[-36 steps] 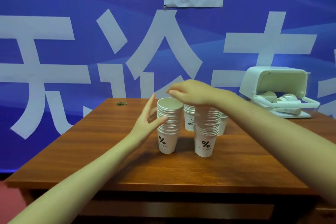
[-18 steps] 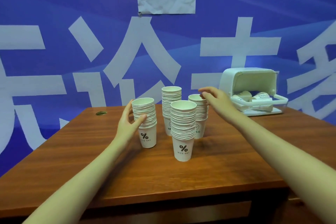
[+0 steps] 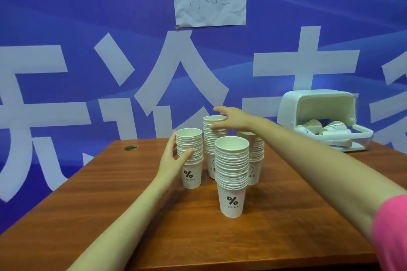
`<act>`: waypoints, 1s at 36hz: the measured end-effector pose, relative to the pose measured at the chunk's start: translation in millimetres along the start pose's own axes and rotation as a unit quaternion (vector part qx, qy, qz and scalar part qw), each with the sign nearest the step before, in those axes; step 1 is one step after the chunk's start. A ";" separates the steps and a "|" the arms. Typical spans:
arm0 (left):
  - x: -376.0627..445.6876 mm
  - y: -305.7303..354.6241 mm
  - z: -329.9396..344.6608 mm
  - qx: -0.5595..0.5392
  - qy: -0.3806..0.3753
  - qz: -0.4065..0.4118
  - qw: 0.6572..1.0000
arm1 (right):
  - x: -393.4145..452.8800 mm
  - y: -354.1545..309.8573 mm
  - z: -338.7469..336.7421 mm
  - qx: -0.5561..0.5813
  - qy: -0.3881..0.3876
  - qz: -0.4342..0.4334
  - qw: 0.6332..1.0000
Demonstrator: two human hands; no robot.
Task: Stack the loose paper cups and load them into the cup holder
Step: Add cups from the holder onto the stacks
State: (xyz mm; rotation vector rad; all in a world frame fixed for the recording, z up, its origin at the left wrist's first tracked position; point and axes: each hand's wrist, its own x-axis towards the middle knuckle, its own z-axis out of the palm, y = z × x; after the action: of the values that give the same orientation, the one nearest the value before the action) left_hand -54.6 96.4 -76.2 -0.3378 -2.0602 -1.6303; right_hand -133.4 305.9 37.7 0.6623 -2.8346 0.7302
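Now four tall cup stacks [image 3: 231, 174] near the middle of the desk [image 3: 136, 211], close together. Left hand [image 3: 174, 158] curled round the left stack [image 3: 189, 154]. Right hand [image 3: 231, 117] wrapped on the back stack [image 3: 212, 138], near its top. Stacking step, probably. Next: lift one stack straight up, drop into another. Cup holder [image 3: 319, 112] open at the desk's far right corner, loose cups inside.

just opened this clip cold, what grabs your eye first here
Four stacks of paper cups cluster mid-table, and both hands are on them: the left hand grips the left stack, the right hand reaches onto the tallest rear stack. Far right, a white cup holder lies open with loose cups inside.
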 end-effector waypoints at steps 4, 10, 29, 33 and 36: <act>2.3 -2.3 -2.3 0.012 -0.004 -0.002 1.000 | 6.3 5.9 2.2 0.015 0.022 -0.020 0.999; 4.1 2.1 -5.6 0.007 0.050 -0.009 0.999 | 6.3 11.9 5.1 0.084 0.062 -0.005 0.995; -24.2 71.0 48.5 -0.002 -0.080 0.135 0.988 | -39.0 24.3 -57.9 0.299 0.337 -0.019 0.893; -24.7 68.1 68.8 0.035 -0.098 0.106 0.989 | -52.0 46.1 -52.8 0.195 0.283 -0.007 0.939; -23.8 65.3 76.2 0.030 -0.097 0.086 0.991 | -56.3 53.5 -39.3 0.122 0.178 0.001 0.976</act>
State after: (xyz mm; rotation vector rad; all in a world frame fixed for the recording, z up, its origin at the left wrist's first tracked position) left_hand -20.0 188.8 -46.5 -0.6579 -2.1487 -1.4788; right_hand -106.2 388.5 35.7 0.4989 -2.4417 1.0894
